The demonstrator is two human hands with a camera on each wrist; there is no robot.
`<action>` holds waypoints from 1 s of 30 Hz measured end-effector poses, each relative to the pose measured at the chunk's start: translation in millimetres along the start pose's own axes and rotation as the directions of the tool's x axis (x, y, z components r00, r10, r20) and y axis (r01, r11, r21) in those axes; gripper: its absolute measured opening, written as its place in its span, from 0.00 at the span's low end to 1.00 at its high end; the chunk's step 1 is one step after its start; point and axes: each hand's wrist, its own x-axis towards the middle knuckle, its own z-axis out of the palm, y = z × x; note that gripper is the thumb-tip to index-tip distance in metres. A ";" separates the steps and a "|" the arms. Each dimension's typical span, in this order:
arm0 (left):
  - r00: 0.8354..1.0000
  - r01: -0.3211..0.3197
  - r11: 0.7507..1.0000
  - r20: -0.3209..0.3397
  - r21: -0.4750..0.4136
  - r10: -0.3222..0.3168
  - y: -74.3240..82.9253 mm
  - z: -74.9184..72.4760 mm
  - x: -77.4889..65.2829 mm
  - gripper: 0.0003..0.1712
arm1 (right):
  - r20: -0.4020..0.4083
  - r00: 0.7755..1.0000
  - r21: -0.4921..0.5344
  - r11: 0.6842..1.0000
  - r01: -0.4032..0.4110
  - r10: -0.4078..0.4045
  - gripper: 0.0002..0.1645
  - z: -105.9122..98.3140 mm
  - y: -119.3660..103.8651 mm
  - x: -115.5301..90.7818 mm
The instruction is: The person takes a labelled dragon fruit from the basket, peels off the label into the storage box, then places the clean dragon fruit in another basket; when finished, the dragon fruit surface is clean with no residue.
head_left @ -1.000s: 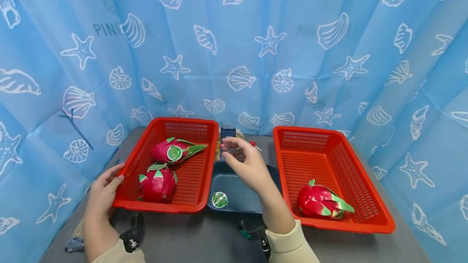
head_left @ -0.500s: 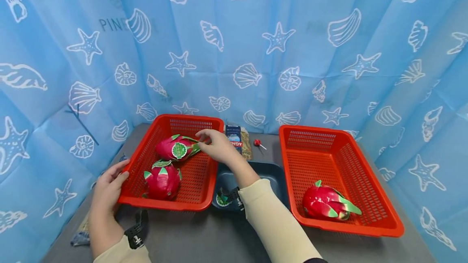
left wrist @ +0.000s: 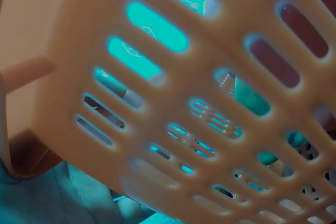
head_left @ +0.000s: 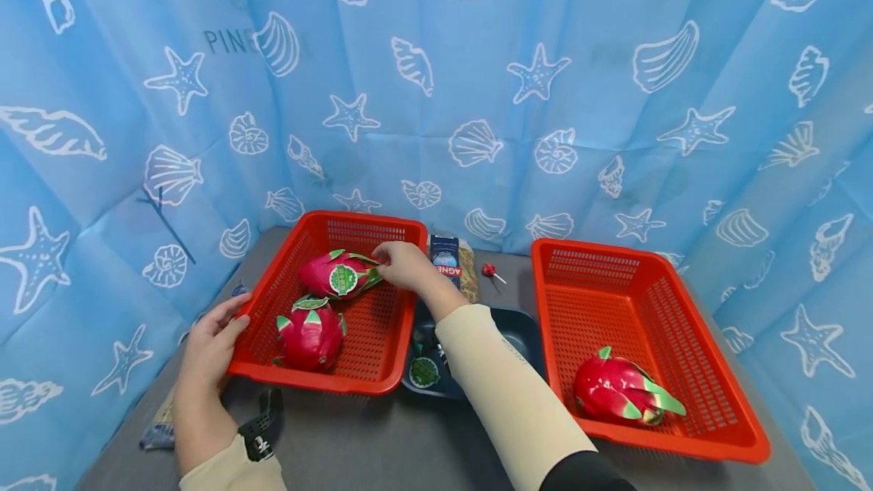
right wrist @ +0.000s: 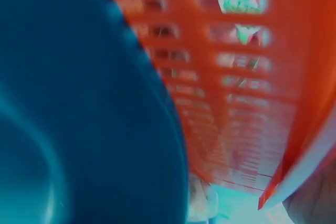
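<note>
My left hand [head_left: 213, 339] grips the left rim of a red plastic basket [head_left: 326, 383] in the head view. Inside that basket lie two dragon fruits: the back one [head_left: 319, 273] on its side with a green round sticker, the front one [head_left: 310, 343] closer to the near wall. Reaching over the basket's right side, my right hand [head_left: 409, 267] pinches the green leaf tips of the back dragon fruit; the fingertips hide the tips. The left wrist view shows the slotted basket wall [left wrist: 157, 145] with part of my left hand [left wrist: 84, 195] below.
A second red basket [head_left: 671, 442] at the right holds one dragon fruit [head_left: 607, 389]. Between the baskets sits a dark blue tray [head_left: 514, 332] with a green sticker [head_left: 424, 372]. Behind it are a food packet [head_left: 446, 256] and a red lollipop [head_left: 489, 270]. A blue curtain closes the back.
My right hand has moved left from above the blue tray into the left basket, to the back dragon fruit's leaf tips. My left hand stays at the rim. The head view has shifted slightly.
</note>
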 end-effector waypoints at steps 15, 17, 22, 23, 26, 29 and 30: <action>1.000 -0.014 1.000 0.006 -0.007 0.014 1.7 0.5 -2.3 0.29 | 0.131 0.990 -0.418 0.908 0.014 0.045 0.11 10.4 -8.8 20.6; 1.000 -0.011 1.000 -0.001 -0.013 0.011 2.2 0.7 -2.3 0.29 | 0.119 0.991 -0.440 0.898 0.004 0.054 0.12 12.4 -10.5 19.4; 1.000 -0.012 1.000 -0.013 -0.023 0.012 3.6 0.5 -1.3 0.29 | 0.104 0.988 -0.433 0.900 -0.055 0.111 0.24 20.1 -12.6 15.4; 1.000 -0.010 1.000 -0.010 -0.024 0.010 3.6 0.5 -1.0 0.29 | 0.102 0.985 -0.403 0.911 -0.087 0.140 0.25 21.7 -12.7 14.1; 1.000 0.001 1.000 -0.001 -0.030 -0.001 3.9 0.8 -1.3 0.29 | 0.099 0.976 -0.341 0.928 -0.152 0.196 0.27 25.5 -12.6 11.5; 1.000 0.014 0.999 0.008 -0.033 -0.013 3.9 1.1 -1.6 0.29 | 0.095 0.977 -0.332 0.931 -0.148 0.189 0.28 26.3 -12.2 10.9; 1.000 0.016 0.999 0.009 -0.033 -0.016 3.9 1.0 -1.9 0.29 | 0.092 0.982 -0.352 0.928 -0.123 0.165 0.28 26.2 -12.1 11.4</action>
